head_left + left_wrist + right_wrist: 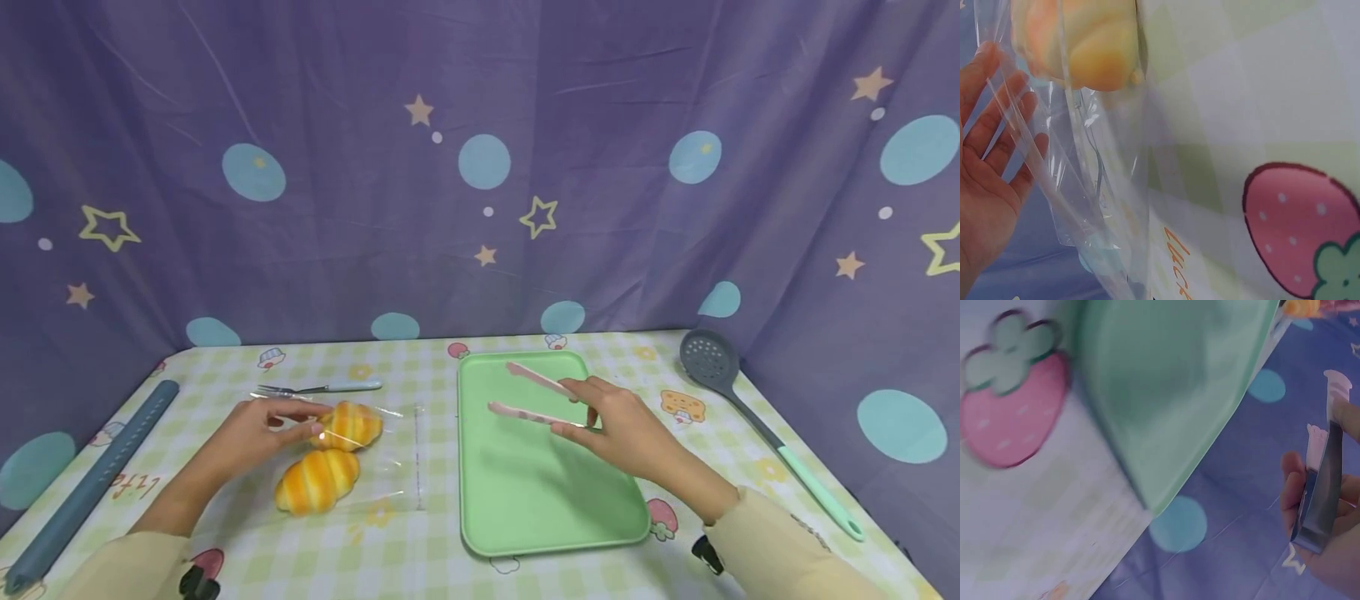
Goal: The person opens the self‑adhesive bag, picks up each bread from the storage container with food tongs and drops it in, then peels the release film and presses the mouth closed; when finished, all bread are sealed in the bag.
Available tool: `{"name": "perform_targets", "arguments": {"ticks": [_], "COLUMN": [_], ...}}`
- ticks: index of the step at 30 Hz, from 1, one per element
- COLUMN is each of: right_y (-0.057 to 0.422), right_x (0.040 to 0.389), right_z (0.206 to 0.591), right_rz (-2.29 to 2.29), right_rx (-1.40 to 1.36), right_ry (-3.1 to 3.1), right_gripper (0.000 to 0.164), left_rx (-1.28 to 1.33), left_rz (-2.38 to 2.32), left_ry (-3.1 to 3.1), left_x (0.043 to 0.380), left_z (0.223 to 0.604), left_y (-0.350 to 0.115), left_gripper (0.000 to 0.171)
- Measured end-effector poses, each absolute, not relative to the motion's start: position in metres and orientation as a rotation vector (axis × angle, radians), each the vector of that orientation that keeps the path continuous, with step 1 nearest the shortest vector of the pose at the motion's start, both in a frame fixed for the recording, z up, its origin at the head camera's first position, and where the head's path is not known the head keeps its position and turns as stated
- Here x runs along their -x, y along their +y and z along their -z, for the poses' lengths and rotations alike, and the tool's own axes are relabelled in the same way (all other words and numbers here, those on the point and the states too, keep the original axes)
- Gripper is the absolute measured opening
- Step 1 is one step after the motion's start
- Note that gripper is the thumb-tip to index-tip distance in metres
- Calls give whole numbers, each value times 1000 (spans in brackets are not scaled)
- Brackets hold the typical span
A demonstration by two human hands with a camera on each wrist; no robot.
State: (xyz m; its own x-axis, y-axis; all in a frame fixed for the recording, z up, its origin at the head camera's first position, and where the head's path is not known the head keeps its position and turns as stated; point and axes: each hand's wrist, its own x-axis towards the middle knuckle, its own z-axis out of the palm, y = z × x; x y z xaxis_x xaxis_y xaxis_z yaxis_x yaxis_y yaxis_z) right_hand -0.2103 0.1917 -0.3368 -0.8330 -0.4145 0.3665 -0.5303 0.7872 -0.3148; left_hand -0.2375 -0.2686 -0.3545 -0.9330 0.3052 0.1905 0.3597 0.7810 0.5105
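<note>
My left hand (258, 433) pinches the edge of a clear plastic bag (405, 467) with thumb and fingertips. Close by its fingertips is one orange-and-yellow toy bread roll (348, 427); a second roll (315, 483) lies nearer me. The left wrist view shows a roll (1094, 44) behind the film; whether both are inside the bag I cannot tell. With my right hand (618, 421) I grip metal tongs with pink tips (528, 414), their arms spread and nothing between them. They hover over a green tray (551, 492).
A fork (330, 387) with a pale blue handle lies behind the bag. Along the left edge stretches a dark blue-grey rod (93, 483). A slotted skimmer (750, 412) with a mint handle lies to the right. A purple curtain (480, 275) hangs behind the checkered table.
</note>
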Motion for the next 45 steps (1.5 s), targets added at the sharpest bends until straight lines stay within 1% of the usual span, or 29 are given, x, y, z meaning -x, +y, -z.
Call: {"name": "perform_targets", "arguments": {"ticks": [11,24,32,39,45], "right_y": [233,264,275,280,285], "right_x": [205,204,209,214,217], "right_z": [341,343,349,359,367], "right_rz": [-542,-525,-494,-508,-555], "right_rx": [-398,-200,-76,29,94], "right_ry": [-2741,-2811,-2921,-2981,-3014], "right_gripper": [66,64,72,70,64], "left_rx": [542,508,497,517,518], "left_rz": [830,811,825,830,839], "left_ry": [-2871,-2899,-2905,-2897,-2902], "left_x": [236,235,236,237,237], "left_z": [353,350,351,353,353], "left_y": [-268,-267,-267,-268,-268], "left_gripper": [29,31,32,31,31]}}
